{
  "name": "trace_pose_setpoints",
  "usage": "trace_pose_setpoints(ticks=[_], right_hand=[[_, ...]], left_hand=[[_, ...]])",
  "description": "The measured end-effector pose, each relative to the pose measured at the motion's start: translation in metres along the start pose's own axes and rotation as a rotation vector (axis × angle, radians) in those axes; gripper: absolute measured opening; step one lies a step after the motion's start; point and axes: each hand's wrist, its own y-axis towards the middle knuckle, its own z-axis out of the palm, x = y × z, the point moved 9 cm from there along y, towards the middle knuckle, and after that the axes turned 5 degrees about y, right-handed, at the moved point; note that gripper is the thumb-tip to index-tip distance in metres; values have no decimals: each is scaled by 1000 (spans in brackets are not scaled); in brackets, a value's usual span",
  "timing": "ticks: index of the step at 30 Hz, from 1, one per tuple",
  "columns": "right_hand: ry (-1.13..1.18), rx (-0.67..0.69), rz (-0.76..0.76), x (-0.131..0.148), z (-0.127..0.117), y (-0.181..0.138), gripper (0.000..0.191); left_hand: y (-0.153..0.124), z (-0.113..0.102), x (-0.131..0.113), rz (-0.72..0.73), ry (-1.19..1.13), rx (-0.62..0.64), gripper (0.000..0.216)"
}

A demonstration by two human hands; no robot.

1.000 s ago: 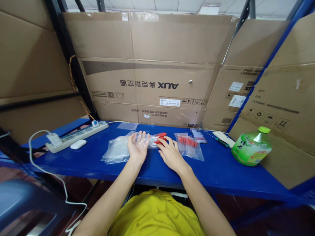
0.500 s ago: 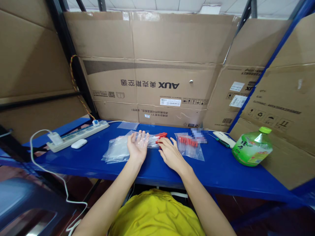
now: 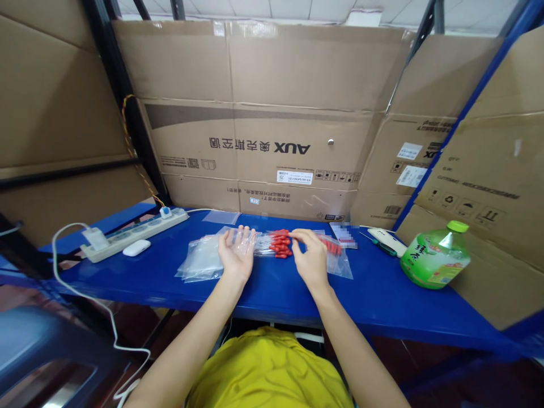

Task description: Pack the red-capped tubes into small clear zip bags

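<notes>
My left hand (image 3: 236, 252) lies palm up, fingers extended and slightly curled, with clear plastic showing across them. Beneath and beside it spreads a stack of clear plastic bags (image 3: 199, 259). Just right of that hand is a bundle of thin clear sticks with red tips (image 3: 280, 245), their pale ends running toward my left fingers. At the bundle's upper right, my right hand (image 3: 312, 258) pinches one red tip between thumb and forefinger. Partly behind my right hand lies a clear bag (image 3: 343, 266) containing more red-tipped pieces.
A white power strip (image 3: 136, 233) and a white earbud case (image 3: 136, 248) lie at left on the blue table (image 3: 272, 297). On the right are a green bottle (image 3: 437, 258), a green-handled screwdriver (image 3: 385, 246) and a white device (image 3: 393, 241). Cardboard (image 3: 255, 73) walls the back.
My right hand has shifted right, off the top of the bundle, and turned into a pinch at its red tips. More red tips now show. My left hand stays nearly still.
</notes>
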Motion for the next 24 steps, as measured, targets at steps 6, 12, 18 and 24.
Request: trace_pose_setpoints(ticks=[6,12,18,24], right_hand=[[223,-105,77,-1,-10,3,11],[302,5,130,6,8,-2,9],[426,209,152,23,45,-17,11],[360,205,193,25,51,-23,5]], left_hand=[[3,-2,1,-8,-10,8,11],[1,1,3,-31,-22,38,9],[-13,16,18,-88,-2,132,8],[-23,26,29,-153,53,212,16]])
